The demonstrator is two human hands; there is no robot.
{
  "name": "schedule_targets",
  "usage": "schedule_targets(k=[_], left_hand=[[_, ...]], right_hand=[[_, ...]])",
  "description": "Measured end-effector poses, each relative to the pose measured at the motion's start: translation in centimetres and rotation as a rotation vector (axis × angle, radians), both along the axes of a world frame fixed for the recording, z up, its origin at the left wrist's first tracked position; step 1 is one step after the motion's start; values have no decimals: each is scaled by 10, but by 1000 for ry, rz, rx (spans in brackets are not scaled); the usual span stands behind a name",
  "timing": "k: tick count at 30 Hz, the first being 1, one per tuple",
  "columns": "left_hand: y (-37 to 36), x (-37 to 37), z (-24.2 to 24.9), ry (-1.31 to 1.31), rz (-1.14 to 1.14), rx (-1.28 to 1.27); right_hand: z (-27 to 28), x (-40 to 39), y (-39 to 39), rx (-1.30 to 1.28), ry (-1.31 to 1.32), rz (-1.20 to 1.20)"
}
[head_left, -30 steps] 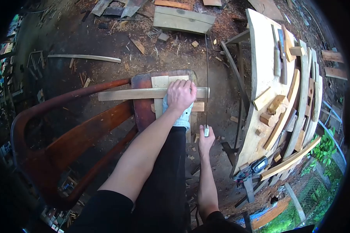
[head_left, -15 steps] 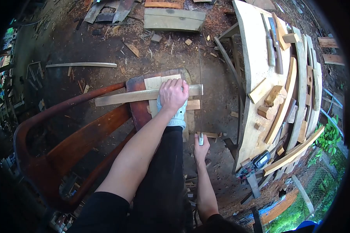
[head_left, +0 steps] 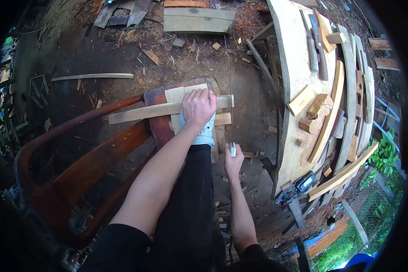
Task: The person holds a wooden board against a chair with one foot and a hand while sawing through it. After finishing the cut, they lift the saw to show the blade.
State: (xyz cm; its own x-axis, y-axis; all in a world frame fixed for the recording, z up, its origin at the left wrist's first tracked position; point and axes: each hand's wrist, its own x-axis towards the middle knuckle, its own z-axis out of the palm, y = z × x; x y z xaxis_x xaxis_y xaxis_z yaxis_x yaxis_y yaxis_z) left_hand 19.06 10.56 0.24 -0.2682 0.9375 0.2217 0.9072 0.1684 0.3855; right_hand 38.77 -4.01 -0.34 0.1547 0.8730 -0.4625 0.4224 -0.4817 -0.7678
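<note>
A long wooden strip (head_left: 149,111) lies across the seat of a reddish-brown chair (head_left: 156,129). My left hand (head_left: 198,108) is wrapped over the strip, beside and above my shoe (head_left: 203,135), which rests on the boards on the seat. My right hand (head_left: 234,162) grips the pale handle of a saw (head_left: 233,150). The thin blade, seen edge-on, runs up past the strip's right end. A shorter wood piece (head_left: 223,119) lies below the strip, its end near the blade.
On the right a workbench (head_left: 294,50) holds wood blocks (head_left: 319,105), curved strips, chisel-like tools (head_left: 313,54) and a power tool (head_left: 299,187). A thick plank (head_left: 198,21) lies at the top. Wood scraps litter the ground.
My right hand with the saw has moved slightly up, and the blade reaches further up. My left hand still holds the strip. The whole view has shifted a little.
</note>
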Motion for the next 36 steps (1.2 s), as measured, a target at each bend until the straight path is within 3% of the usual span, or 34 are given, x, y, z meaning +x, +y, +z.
schedule_targets(k=[8, 22, 36], left_hand=[[1, -1, 3, -13, -7, -26], [2, -1, 2, -1, -16, -23], [2, 0, 3, -10, -17, -23]], right_hand=[[21, 35, -75, -84, 2, 3], [20, -2, 18, -76, -31, 28], [38, 27, -45, -144, 29, -33]])
